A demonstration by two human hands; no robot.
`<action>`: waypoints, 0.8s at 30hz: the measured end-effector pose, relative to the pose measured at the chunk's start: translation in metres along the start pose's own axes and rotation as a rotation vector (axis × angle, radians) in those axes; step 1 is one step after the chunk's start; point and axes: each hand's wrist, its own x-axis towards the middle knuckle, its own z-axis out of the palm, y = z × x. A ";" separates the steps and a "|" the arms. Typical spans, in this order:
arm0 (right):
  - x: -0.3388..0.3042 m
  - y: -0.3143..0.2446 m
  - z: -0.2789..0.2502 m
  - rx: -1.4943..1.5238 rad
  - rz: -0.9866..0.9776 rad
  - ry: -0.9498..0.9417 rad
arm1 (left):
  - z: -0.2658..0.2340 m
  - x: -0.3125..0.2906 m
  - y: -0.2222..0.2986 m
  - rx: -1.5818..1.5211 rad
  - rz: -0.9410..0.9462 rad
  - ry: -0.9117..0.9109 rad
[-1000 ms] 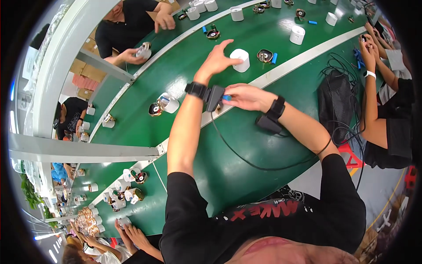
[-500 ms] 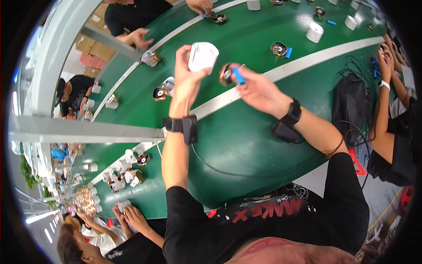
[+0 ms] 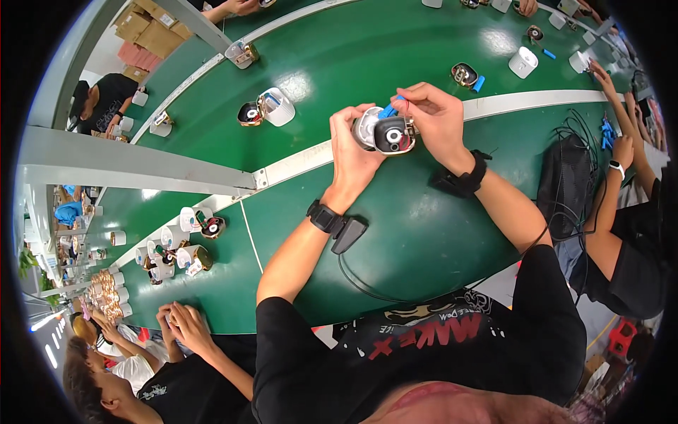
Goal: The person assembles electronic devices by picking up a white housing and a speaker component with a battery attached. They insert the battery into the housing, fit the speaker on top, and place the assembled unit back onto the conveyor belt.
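My left hand (image 3: 355, 159) is closed around a white cup-shaped plastic housing (image 3: 365, 127). Against the housing's open side sits a black part with a round centre like a small speaker (image 3: 393, 135), with a reddish wire and a metallic rim. Between them, at the housing's mouth, lies a blue cylinder like a battery cell (image 3: 389, 110). My right hand (image 3: 439, 121) pinches at the upper end of that cylinder, fingertips bent together. Its lower fingers are close to the black part; whether they touch it is unclear.
A white rail (image 3: 296, 164) runs across the green table (image 3: 424, 226). Beyond it stand another white housing (image 3: 280, 107) and a black speaker part (image 3: 464, 74). Several assemblies (image 3: 176, 247) cluster at left. A black bag (image 3: 565, 180) with cables lies right. Co-workers sit on both sides.
My hands have come together; the white housing moved right and down, meeting the black part and blue cylinder from my right hand. The view has shifted slightly.
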 end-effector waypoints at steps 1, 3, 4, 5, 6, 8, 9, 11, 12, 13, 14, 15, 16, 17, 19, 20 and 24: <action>-0.001 -0.001 0.002 -0.017 0.019 0.017 | 0.000 0.001 0.001 0.053 0.032 0.019; 0.000 -0.001 0.003 -0.037 0.038 0.030 | -0.002 0.003 0.003 0.154 0.070 0.062; 0.000 -0.001 0.001 -0.082 0.025 0.025 | -0.004 0.004 0.003 0.258 0.105 0.101; 0.000 0.000 -0.001 -0.127 0.018 0.020 | -0.005 0.006 0.005 0.363 0.133 0.138; -0.001 0.000 -0.002 -0.171 0.010 0.014 | -0.007 0.008 0.007 0.362 0.126 0.143; -0.003 0.000 -0.001 -0.213 -0.011 -0.002 | -0.010 0.012 0.010 0.489 0.244 0.165; -0.004 -0.001 0.000 -0.251 -0.038 -0.012 | -0.011 0.013 0.011 0.553 0.304 0.175; -0.006 -0.003 0.001 -0.290 -0.067 -0.028 | -0.012 0.010 0.009 0.595 0.298 0.199; -0.007 -0.006 0.001 -0.423 -0.227 -0.076 | -0.013 0.008 0.009 0.636 0.295 0.217; -0.007 -0.008 0.001 -0.554 -0.388 -0.123 | -0.013 0.008 0.008 0.677 0.293 0.234; -0.007 -0.011 0.001 -0.683 -0.552 -0.170 | -0.014 0.009 0.007 0.678 0.292 0.239; -0.009 -0.014 0.003 -0.682 -0.549 -0.173 | -0.015 0.009 0.007 0.670 0.315 0.258; -0.010 -0.018 0.005 -0.723 -0.578 -0.190 | -0.016 0.009 0.007 0.662 0.340 0.277; -0.011 -0.022 0.007 -0.763 -0.608 -0.206 | -0.017 0.008 0.007 0.653 0.365 0.296; -0.014 -0.025 0.011 -0.806 -0.637 -0.222 | -0.017 0.006 0.005 0.641 0.394 0.271; -0.014 -0.025 0.014 -0.795 -0.594 -0.217 | -0.017 0.006 0.005 0.630 0.426 0.245; -0.012 -0.033 0.018 -0.879 -0.496 -0.237 | -0.017 0.006 0.009 0.528 0.369 0.179</action>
